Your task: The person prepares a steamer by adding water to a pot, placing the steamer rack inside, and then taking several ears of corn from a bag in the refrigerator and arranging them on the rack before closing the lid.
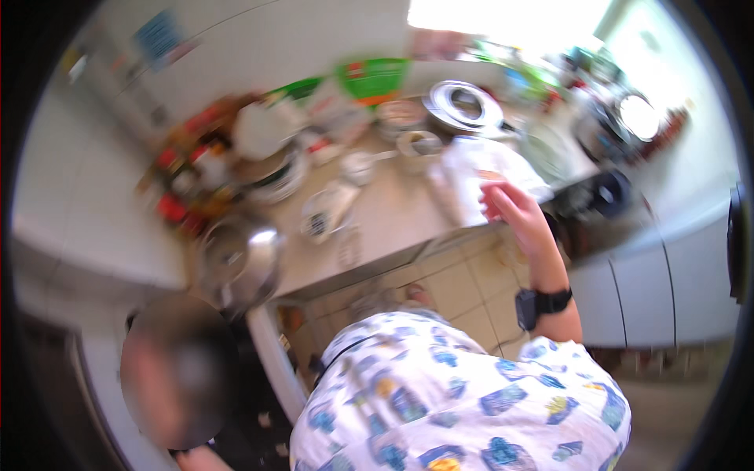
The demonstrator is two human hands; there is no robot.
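Observation:
My right hand, with a dark watch on the wrist, is over the front edge of the counter. Its fingers are curled beside a crumpled white cloth or bag; blur hides whether they grip it. My left hand is out of view. Before me on the counter are a small white cup, an open container and a pale dish with a dark patterned spot. Behind the white cloth sits a round metal lid or dish.
A steel bowl is at the counter's left end, near stacked bowls and jars. A pot stands at right, by a dark stove. Another person, in dark clothing, is at lower left.

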